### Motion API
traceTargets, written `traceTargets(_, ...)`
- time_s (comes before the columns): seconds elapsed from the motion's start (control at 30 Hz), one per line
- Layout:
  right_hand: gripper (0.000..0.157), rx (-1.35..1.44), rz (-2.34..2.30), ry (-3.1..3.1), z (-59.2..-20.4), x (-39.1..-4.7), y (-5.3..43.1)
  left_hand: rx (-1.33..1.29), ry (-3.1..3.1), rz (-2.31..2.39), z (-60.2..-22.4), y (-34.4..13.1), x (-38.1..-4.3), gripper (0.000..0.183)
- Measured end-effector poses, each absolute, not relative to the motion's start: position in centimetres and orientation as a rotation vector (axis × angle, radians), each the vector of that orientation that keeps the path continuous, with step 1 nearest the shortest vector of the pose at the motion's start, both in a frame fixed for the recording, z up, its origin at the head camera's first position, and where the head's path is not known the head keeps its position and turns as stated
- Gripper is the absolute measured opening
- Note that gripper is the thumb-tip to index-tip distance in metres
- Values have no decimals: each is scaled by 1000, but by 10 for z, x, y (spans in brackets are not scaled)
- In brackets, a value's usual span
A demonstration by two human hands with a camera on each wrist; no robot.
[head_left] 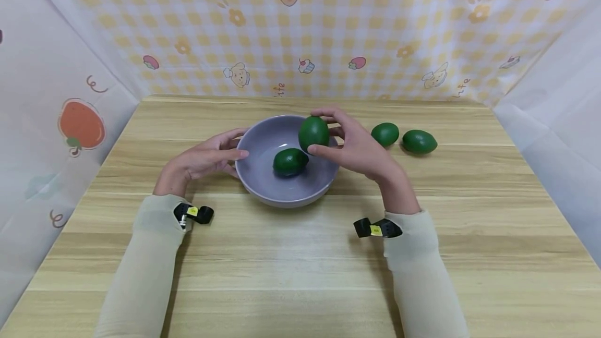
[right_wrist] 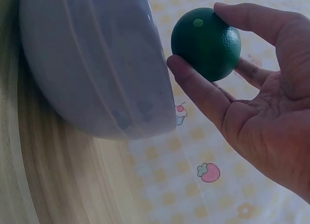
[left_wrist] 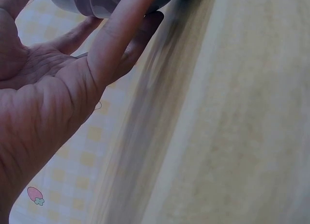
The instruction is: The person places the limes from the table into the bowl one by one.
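While right hand (head_left: pixel 352 145) pinches green fruit (head_left: pixel 313 132) over right side of bowl (head_left: pixel 255 171), left hand (head_left: pixel 211 156) grips bowl at left. Right wrist view alone shows pale spot (right_wrist: pixel 198 23) on fruit; head view alone shows second fruit (head_left: pixel 290 162) inside bowl. Held fruit: dark, glossy, rounded.

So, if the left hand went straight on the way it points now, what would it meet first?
The bowl: the left hand has its thumb over the rim and its other fingers at the outer side. Whether every finger touches it is hard to tell.
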State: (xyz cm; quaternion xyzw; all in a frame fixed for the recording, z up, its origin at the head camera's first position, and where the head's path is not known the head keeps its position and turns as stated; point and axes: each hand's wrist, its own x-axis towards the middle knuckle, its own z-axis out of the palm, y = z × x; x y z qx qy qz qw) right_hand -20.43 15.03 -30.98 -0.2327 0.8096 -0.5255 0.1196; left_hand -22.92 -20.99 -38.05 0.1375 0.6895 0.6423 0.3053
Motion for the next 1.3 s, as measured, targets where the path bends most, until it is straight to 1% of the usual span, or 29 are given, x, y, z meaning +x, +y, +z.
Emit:
traceTargets(0.6,66,-821,-1392,2527,-312,-202,135,356,1823,1702,-380,-209,-231,75)
traceTargets(1.07,68,-828,-1356,2518,-311,-199,129,352,1812,1705,-381,-210,-230,74)
traceTargets(1.3,67,-882,-1309,2554,-312,-195,125,340,1810,1702,-380,-210,-230,75)
